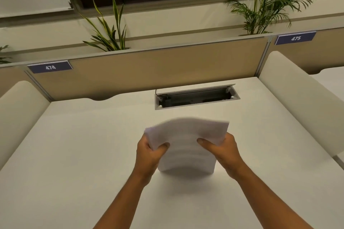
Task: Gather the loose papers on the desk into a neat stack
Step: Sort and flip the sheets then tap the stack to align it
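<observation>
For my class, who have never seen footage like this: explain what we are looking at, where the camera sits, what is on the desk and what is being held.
There is one picture, taken by a wide-angle camera worn on a person's head, looking forward and down. No machine is involved: the two bare arms are the person's own. The left hand and right hand grip opposite sides of a bundle of white paper sheets, stood on its lower edge on the pale white desk. The sheets look blurred, so they are probably moving. Further back, an open grey cable hatch is set into the desk, before a tan divider panel with blue number signs; green potted plants stand behind it.
</observation>
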The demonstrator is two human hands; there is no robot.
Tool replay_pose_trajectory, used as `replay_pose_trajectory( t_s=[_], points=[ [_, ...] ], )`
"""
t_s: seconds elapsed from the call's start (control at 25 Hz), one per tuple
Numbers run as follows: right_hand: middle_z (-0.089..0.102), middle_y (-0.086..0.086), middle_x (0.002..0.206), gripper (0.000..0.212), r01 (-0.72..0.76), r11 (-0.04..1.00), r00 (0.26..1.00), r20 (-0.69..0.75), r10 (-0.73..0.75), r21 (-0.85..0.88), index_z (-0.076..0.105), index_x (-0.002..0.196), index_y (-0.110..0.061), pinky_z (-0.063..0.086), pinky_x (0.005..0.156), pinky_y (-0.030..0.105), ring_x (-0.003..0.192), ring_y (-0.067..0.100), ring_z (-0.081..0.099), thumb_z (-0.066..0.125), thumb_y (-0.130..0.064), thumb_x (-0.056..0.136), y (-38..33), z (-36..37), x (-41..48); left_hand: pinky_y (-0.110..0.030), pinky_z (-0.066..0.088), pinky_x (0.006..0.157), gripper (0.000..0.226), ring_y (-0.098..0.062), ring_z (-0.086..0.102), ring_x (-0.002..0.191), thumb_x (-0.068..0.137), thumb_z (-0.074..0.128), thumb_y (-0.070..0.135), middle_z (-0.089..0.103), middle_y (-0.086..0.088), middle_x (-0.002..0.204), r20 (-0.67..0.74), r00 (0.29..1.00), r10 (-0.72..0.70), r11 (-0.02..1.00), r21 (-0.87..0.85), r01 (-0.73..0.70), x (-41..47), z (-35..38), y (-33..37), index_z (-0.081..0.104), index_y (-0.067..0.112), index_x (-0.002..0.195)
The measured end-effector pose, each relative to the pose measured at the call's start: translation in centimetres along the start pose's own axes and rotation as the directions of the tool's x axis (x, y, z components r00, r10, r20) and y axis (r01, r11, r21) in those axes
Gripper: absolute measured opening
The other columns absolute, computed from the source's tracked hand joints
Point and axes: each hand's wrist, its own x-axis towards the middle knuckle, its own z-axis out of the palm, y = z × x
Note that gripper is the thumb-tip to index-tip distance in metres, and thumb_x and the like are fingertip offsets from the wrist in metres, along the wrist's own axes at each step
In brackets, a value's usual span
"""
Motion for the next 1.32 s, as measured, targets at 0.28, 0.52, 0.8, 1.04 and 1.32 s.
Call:
replay_pose_trajectory(
  t_s=[0.28,0.52,0.8,1.04,1.32],
  points=[
    [0.084,-0.012,0.106,0.041,0.03,0.999,0.999,0.035,-0.029,-0.029,0.081,0.105,-0.054,0.065,0.07,0.024,0.099,0.012,0.079,0.09,-0.027,0.075,0.0,0.7,-0.3,-0.025,0.064,0.07,0.046,-0.016,0.075,0.103,0.076,0.078,0.019,0.081,0.01,0.104,0.02,0.998,-0.067,0.998,0.012,0.067,-0.3,0.8,-1.2,0.075,0.044,0.115],
    [0.084,-0.014,0.107,0.038,0.046,0.997,0.999,-0.016,-0.047,-0.065,0.079,0.107,-0.056,0.065,0.068,0.024,0.097,0.01,0.078,0.086,-0.032,0.078,0.0,0.9,-0.3,-0.023,0.064,0.068,0.047,-0.006,0.075,0.099,0.078,0.078,0.02,0.081,0.015,0.102,0.015,0.998,-0.06,0.998,0.022,0.059,0.0,1.2,-1.5,0.076,0.056,0.107],
    [0.085,-0.01,0.106,0.035,-0.014,0.998,1.0,-0.01,0.014,-0.064,0.081,0.104,-0.051,0.064,0.07,0.022,0.095,0.012,0.08,0.088,-0.031,0.075,0.9,0.6,-0.6,-0.025,0.064,0.071,0.041,-0.007,0.077,0.092,0.075,0.079,0.016,0.083,0.008,0.101,0.04,0.988,-0.147,0.989,0.013,0.146,-0.3,1.2,-3.3,0.08,0.046,0.104],
    [0.085,-0.008,0.105,0.046,0.031,0.996,0.999,-0.011,-0.032,-0.082,0.08,0.112,-0.034,0.064,0.072,0.026,0.101,0.026,0.078,0.091,-0.038,0.068,-1.7,0.0,-0.3,-0.019,0.063,0.07,0.038,-0.006,0.076,0.098,0.079,0.083,0.024,0.082,0.013,0.104,0.036,0.983,-0.179,0.984,0.003,0.179,-0.7,1.5,-4.4,0.078,0.05,0.107],
    [0.069,-0.028,0.124,0.094,0.449,0.461,0.886,0.448,-0.118,-0.766,0.048,0.145,-0.051,0.058,0.081,0.027,0.106,0.003,0.069,0.067,-0.091,0.062,-15.2,1.9,2.8,-0.022,0.064,0.072,0.039,-0.012,0.076,0.101,0.079,0.08,0.02,0.083,0.01,0.105,0.047,0.987,-0.151,0.989,0.005,0.151,-0.7,1.6,-4.4,0.076,0.037,0.114]
  ],
)
